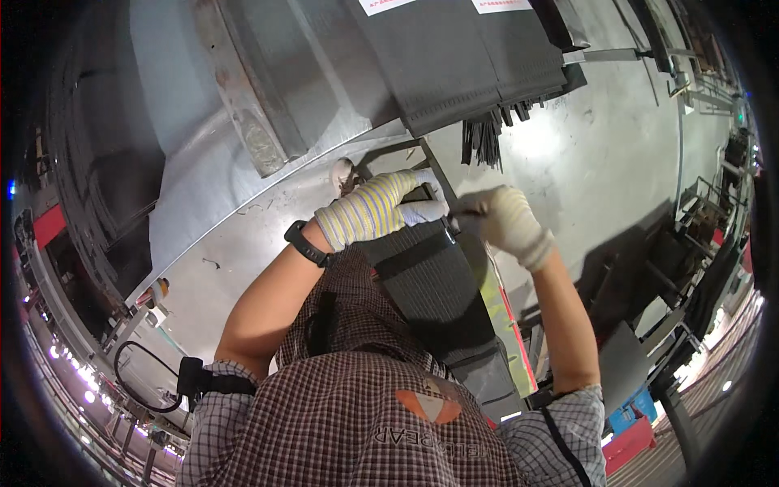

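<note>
My left hand (377,209), in a yellow-and-grey striped knit glove, is closed around the far end of a black ribbed stack (430,284). Its fingers and thumb pinch the dark edge there. Just to the right, my right hand (507,223), in a cream knit glove, is curled closed, slightly blurred. A small dark piece shows at its fingertips, close to the stack's corner; its kind cannot be made out. Along the stack's right side runs a yellow-green strip (505,329) with a red edge. A dark narrow frame bar (436,170) stands just beyond my hands.
Ahead is a table with dark grey sheets (438,65), with black strips (483,140) hanging off its edge. A worn metal bar (243,101) lies across grey sheeting at left. Dark metal racks (649,268) stand on the right, on the grey floor (621,138).
</note>
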Demonstrator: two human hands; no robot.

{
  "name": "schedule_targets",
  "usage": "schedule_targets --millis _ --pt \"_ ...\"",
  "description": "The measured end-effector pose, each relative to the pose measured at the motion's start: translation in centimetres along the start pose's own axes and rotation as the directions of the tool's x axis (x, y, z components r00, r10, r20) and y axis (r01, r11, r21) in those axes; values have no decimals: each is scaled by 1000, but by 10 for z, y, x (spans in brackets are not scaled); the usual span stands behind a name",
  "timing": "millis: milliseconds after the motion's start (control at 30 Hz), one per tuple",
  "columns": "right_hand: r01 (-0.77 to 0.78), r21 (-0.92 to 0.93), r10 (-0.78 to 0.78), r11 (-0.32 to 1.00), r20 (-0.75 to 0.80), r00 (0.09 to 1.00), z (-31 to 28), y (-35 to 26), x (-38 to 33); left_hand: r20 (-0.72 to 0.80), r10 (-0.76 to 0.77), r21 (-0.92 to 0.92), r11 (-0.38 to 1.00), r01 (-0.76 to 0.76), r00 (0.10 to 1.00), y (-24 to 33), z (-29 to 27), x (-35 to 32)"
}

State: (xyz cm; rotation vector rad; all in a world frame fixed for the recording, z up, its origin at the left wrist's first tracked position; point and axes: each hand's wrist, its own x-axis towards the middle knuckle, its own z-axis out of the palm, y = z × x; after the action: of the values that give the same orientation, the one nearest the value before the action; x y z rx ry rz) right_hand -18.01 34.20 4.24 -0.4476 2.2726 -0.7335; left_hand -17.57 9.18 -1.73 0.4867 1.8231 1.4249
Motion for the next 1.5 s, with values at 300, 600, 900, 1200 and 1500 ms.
schedule_targets --millis 300,600,900,1200,1500 --pt "-303 -495 289 814 -107 951 66 88 6 -26 -3 186 982 7 1000 18 -1 -6" --pt "-143 -311 -15 940 -456 890 64 -7 -14 -759 -299 -392 919 -39 579 28 91 -86" --pt "39 -408 15 912 129 992 134 5 -245 -549 -371 -825 101 -555 749 -63 124 -132" --pt "-547 662 714 513 25 700 195 -98 -285 -417 -80 -860 -287 -422 905 -111 72 -172" --pt "-156 -20 142 988 -318 937 197 -260 -87 -231 121 -956 157 -248 965 -156 61 -225"
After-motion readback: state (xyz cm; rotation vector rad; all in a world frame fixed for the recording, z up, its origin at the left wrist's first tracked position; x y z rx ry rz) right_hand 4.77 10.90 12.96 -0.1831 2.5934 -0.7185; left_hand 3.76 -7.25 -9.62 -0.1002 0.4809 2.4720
